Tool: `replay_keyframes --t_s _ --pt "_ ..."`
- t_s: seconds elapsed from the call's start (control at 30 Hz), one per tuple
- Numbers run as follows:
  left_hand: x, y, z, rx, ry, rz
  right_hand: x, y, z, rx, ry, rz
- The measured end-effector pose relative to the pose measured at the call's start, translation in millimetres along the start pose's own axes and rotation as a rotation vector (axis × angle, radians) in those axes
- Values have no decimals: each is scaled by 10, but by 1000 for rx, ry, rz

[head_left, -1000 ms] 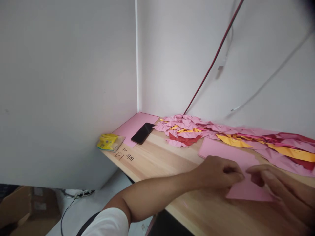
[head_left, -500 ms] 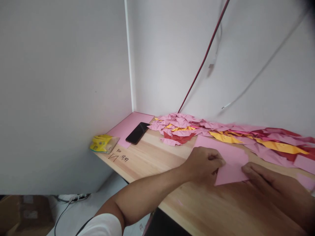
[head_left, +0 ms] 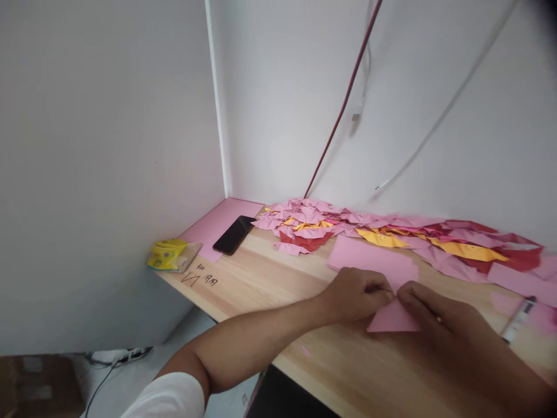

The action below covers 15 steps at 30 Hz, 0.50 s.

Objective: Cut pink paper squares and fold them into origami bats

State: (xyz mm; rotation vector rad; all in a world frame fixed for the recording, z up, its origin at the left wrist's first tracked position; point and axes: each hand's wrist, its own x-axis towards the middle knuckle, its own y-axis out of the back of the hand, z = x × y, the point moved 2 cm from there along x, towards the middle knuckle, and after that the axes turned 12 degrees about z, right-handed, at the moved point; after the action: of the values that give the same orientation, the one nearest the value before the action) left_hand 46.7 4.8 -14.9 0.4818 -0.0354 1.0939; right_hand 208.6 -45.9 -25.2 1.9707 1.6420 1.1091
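Note:
Between my two hands is a pink sheet of paper [head_left: 394, 319], folded so that a pointed corner shows below my fingers. My left hand [head_left: 359, 296] is closed, pinching the paper at its upper edge. My right hand [head_left: 439, 310] pinches the same paper from the other side, its fingertips almost meeting the left ones. Part of the paper is covered by my fingers. Just behind my hands lies a stack of pink paper sheets [head_left: 369, 255] on the wooden table [head_left: 265, 278].
Folded pink, red and yellow paper pieces [head_left: 313, 223] are heaped along the wall. A black phone [head_left: 235, 234] lies at the left, by a yellow packet [head_left: 172, 255]. A marker [head_left: 520, 319] lies right of my right hand. A red cable [head_left: 342, 110] hangs down the wall.
My right hand has moved left along the pink paper, bringing its fingertips up to my left hand. The view has shifted right, and the marker now shows.

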Motion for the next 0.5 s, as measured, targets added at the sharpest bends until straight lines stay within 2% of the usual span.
replay_keyframes --t_s 0.07,0.13,0.23,0.37,0.43,0.5 --pt "17 47 -8 -7 43 41 23 20 10 -48 -7 -41" --pt "49 130 -31 -28 102 110 67 80 14 -84 17 7" --pt "106 242 -96 -67 154 122 131 188 31 -136 52 75" --pt "142 263 -182 -131 230 50 168 305 52 -157 -69 159" --pt "122 213 -164 -150 240 -18 160 315 11 -98 -71 179" --pt "86 152 -103 -143 224 -73 132 275 -54 -40 -33 126"
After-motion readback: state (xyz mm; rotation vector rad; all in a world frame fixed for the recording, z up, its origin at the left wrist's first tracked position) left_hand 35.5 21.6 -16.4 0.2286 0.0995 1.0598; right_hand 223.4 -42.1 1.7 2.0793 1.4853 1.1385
